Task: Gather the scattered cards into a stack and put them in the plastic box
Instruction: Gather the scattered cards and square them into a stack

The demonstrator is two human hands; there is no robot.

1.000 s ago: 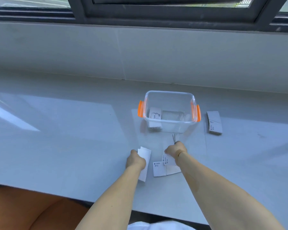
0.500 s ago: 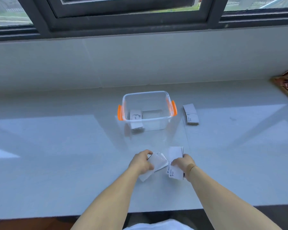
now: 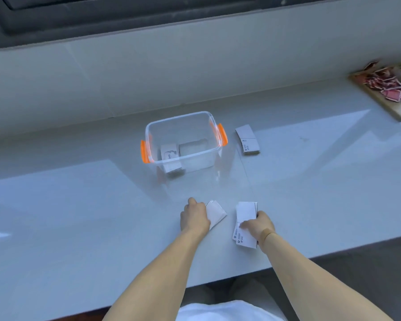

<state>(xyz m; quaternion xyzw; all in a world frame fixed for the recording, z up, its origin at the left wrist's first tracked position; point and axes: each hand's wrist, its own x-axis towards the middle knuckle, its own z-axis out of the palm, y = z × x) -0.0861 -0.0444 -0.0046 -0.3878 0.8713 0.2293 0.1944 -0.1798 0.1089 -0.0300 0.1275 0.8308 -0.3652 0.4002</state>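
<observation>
Our left hand (image 3: 195,216) pinches a small card bunch (image 3: 214,213); our right hand (image 3: 256,224) now presses loose cards (image 3: 244,224) flat on the table (image 3: 79,205), farther apart than before. Merging remains; the plastic box (image 3: 183,140) waits beyond.

card in plastic box (image 3: 169,152) reads "lore", other print illegible
</observation>
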